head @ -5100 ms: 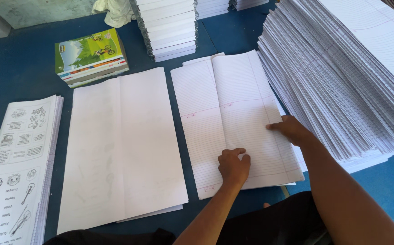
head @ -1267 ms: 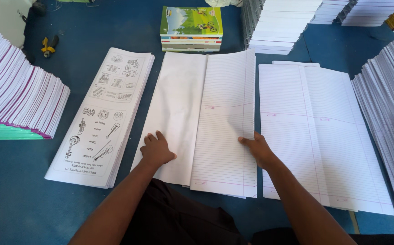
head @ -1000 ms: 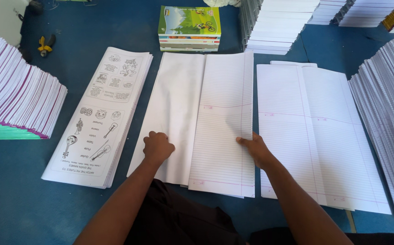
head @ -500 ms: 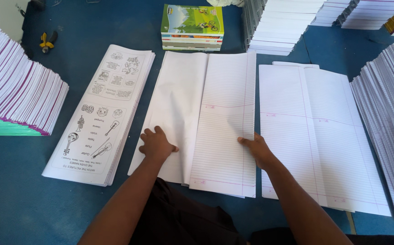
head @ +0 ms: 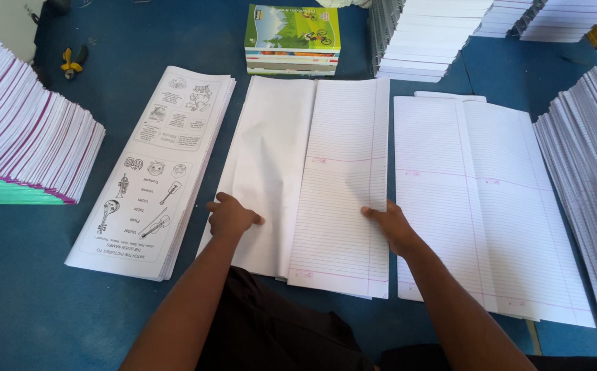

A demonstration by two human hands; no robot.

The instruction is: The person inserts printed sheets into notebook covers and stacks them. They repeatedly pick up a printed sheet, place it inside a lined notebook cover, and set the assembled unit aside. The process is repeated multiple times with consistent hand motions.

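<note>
Your left hand (head: 232, 217) presses, fingers curled, on the blank sheet (head: 271, 165). Your right hand (head: 393, 225) pinches the lined sheet (head: 343, 172), near edge.

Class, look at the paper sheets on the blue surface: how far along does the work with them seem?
Laid out: printed sheets and ruled sheets. In hand: the left hand presses the middle stack, while the right hand grips its ruled top sheet. Left: tall stacks on either side.
</note>
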